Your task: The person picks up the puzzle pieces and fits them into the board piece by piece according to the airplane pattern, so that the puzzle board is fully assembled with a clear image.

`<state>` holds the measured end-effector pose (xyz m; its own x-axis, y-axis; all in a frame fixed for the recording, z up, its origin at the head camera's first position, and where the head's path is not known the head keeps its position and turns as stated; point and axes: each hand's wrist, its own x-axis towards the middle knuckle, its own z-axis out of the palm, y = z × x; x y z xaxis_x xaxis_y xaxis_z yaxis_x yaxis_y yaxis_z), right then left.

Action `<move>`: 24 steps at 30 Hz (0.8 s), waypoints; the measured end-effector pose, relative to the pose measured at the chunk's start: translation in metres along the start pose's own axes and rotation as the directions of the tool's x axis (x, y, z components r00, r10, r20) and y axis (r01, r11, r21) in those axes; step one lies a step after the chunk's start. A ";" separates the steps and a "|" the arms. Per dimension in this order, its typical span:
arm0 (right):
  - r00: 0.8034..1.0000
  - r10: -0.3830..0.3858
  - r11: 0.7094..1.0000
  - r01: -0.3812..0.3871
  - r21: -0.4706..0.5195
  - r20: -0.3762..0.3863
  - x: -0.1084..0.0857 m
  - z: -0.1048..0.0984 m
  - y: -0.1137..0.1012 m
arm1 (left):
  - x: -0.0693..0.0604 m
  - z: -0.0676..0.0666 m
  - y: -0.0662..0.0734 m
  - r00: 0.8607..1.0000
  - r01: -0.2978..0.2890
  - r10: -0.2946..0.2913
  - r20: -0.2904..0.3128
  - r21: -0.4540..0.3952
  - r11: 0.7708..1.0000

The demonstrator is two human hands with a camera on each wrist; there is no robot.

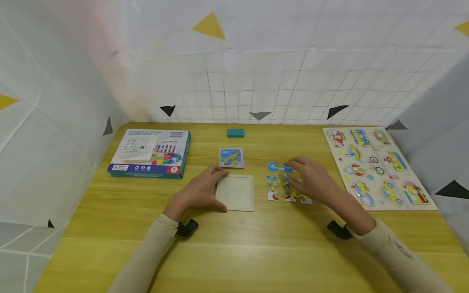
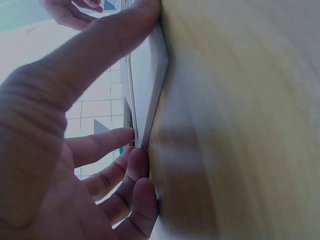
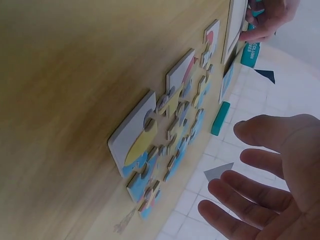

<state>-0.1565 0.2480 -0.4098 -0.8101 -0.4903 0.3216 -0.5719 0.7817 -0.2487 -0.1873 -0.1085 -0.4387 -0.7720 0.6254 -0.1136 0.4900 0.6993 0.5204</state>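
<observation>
Pale sleeves [image 1: 146, 256] were seen nearest the head camera. Beyond them, a wooden tray [image 1: 234, 193] lay flat on the table [image 1: 234, 252], held along its left side by the left hand [image 1: 199, 187]; the right hand [image 1: 316, 181] was held over loose puzzle pieces [image 1: 272, 180], right of the tray. In the left wrist view, the tray was gripped between thumb and fingers. In the right wrist view, the right hand's fingers were loosely spread, with nothing gripped.
</observation>
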 end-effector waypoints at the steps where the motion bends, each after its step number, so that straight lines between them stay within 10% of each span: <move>1: 1.000 0.005 1.000 -0.005 0.002 0.003 0.001 0.000 0.000 | 0.000 0.000 0.000 1.000 0.001 -0.001 0.002 -0.002 1.000; 24: 0.996 0.057 0.998 -0.058 0.020 0.075 0.024 0.018 0.006 | 0.000 -0.001 -0.001 1.000 0.002 -0.002 0.015 -0.010 1.000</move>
<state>-0.1817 0.2341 -0.4206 -0.8486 -0.4727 0.2375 -0.5261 0.8011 -0.2856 -0.1879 -0.1097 -0.4385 -0.7665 0.6295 -0.1274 0.4844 0.6970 0.5287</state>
